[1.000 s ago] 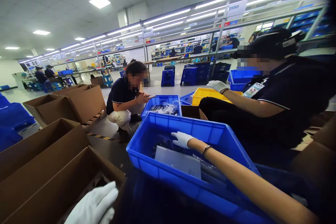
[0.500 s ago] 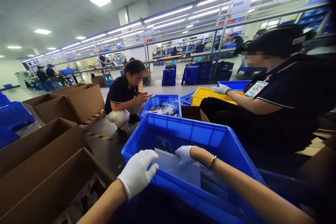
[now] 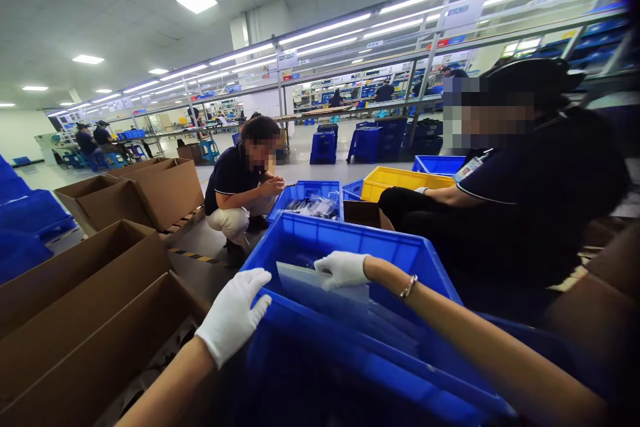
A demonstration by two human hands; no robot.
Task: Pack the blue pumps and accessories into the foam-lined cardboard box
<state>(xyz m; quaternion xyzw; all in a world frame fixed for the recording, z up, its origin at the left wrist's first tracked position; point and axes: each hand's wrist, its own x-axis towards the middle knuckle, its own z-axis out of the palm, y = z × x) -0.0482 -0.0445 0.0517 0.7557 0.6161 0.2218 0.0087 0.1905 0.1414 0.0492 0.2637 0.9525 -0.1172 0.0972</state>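
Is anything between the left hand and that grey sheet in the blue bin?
Nothing visible. The left hand is at the blue bin's near corner; the right hand already grips the grey sheet's top edge.

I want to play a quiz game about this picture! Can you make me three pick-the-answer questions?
1. Where is the right hand?
A. Over the blue bin
B. Inside a cardboard box
C. On the floor

2. What colour is the bin behind the blue ones?
A. Red
B. Yellow
C. Green

3. How is the left hand?
A. Fist closed
B. Holding a phone
C. Open, fingers spread

Answers: A, its fingers grip the clear flat sheet above the blue bin; B, the yellow bin shows plainly; C, the gloved left hand is open at the bin's near corner.
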